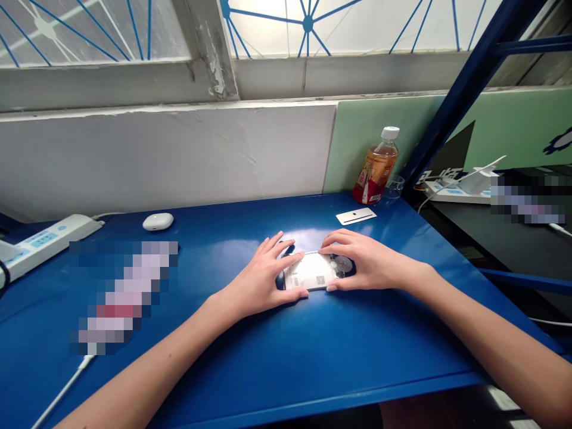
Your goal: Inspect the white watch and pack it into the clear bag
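Note:
A dark phone-sized device (313, 272) with a white label sheet on top lies flat in the middle of the blue table (313, 357). My left hand (263, 280) grips its left end, thumb at the near edge and fingers curled over the far edge. My right hand (361, 262) holds its right end the same way, fingers bent over the top. Both hands rest on the table surface.
A small white card (356, 215) lies beyond the hands. A bottle of amber drink (376, 168) stands at the back right beside a clear cup (394, 186). A white earbud case (158, 221) and a power strip (44, 241) sit at the left. A blue shelf post (465, 89) rises at the right.

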Tool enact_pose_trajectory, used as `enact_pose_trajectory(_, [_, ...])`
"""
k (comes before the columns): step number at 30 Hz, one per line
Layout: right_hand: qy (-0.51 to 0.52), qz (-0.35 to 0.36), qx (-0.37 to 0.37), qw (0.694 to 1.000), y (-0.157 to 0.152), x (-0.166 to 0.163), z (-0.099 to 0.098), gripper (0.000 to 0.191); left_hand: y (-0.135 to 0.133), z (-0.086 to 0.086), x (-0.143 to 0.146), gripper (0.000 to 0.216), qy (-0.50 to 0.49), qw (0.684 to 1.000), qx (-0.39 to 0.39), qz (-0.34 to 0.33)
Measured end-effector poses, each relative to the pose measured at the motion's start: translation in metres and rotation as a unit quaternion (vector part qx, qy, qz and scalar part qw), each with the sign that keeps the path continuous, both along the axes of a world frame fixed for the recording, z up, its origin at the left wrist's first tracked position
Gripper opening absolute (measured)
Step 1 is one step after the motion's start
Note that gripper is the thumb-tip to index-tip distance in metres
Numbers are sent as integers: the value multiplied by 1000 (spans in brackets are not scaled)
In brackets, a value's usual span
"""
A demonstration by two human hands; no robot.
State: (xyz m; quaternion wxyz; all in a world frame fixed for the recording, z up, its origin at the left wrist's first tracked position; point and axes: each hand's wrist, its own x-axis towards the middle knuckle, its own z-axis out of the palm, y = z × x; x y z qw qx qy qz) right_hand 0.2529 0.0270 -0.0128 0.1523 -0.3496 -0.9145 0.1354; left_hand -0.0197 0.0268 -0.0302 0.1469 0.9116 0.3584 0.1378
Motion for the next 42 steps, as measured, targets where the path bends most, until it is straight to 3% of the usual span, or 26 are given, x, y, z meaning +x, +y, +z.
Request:
enact_pose_trajectory(7, [-19, -3, -10, 1000, 0, 0, -1, 62, -1, 1, 0, 74, 22, 1000, -3, 9])
enact_pose_trajectory(16, [-17, -3, -22, 1000, -1, -1, 2, 53, 1, -1, 0, 72, 27, 1000, 2, 10])
enact_pose_trajectory(21, [-35, 18, 6, 999, -3, -1, 3, 48, 1, -1, 0, 71, 19, 1000, 9, 6])
enact_pose_trajectory(30, [56, 8, 45, 997, -6, 6, -10, 27, 2, 0, 0, 72, 16, 1000, 8, 5])
enact_pose_trajectory(39, [60, -38, 69, 995, -8, 8, -13, 36, 3, -1, -1, 72, 1, 1000, 8, 6])
enact_pose_trajectory(42, [54, -51, 79, 994, -9, 7, -13, 30, 3, -3, -1, 71, -9, 1000, 12, 2])
